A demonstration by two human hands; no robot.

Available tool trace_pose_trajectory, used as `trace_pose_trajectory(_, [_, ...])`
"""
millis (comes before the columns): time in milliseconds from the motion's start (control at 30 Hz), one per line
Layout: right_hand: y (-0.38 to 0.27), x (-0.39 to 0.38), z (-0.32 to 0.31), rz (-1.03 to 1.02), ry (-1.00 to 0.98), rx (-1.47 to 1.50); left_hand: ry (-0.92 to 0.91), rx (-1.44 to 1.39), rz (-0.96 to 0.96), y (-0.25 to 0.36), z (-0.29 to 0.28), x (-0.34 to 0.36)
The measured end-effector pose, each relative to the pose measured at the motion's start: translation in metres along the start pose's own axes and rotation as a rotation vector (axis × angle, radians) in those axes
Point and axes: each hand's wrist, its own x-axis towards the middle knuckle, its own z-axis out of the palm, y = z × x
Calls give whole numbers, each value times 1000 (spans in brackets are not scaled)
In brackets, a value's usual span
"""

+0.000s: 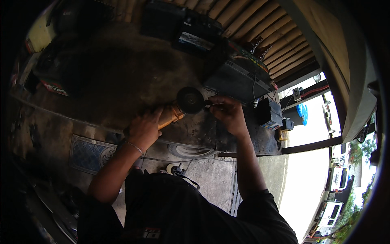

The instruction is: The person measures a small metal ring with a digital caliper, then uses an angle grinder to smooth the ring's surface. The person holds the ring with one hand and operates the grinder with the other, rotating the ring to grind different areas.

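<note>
My left hand [144, 128] is wrapped round the body of a yellow-orange angle grinder [168, 116], which lies at or just above the dark workbench top. A dark round disc [190, 100] sits on the grinder's head, its face turned up toward me. At the disc's right edge, my right hand [228, 114] pinches a small dark round piece with a lighter middle [208, 103]. Whether that piece touches the disc, I cannot tell. Fingers of the left hand partly cover the grinder's body.
Beyond the hands stand a large black battery [235, 73] and another battery [197, 40]. A smaller grey battery [269, 114] is at the bench's right end. Below the bench edge [183, 143] are a tyre [191, 151] and a blue patterned mat [91, 152]. Bamboo slats [260, 24] line the back.
</note>
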Motion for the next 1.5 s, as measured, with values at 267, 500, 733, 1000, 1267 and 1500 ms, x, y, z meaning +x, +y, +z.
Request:
trace_pose_trajectory(267, [15, 4, 10, -61, 60, -81, -12, -1, -33, 3, -5, 0])
trace_pose_trajectory(500, [9, 3, 27, -243, 140, -492, -13, -43, -24, 1, -5, -2])
trace_pose_trajectory(733, [7, 6, 35, -284, 157, -554, -18, 9, -29, 3, -5, -1])
trace_pose_trajectory(1000, [20, -1, 34, -284, 243, -505, -37, 5, -35, 2, -4, 0])
trace_pose_trajectory(1267, [17, 0, 26, -282, 190, -523, -2, 19, -3, -1, 0, 0])
trace_pose_trajectory(1500, [6, 6, 20, -241, 97, -560, 19, 29, -7, -1, 3, -1])
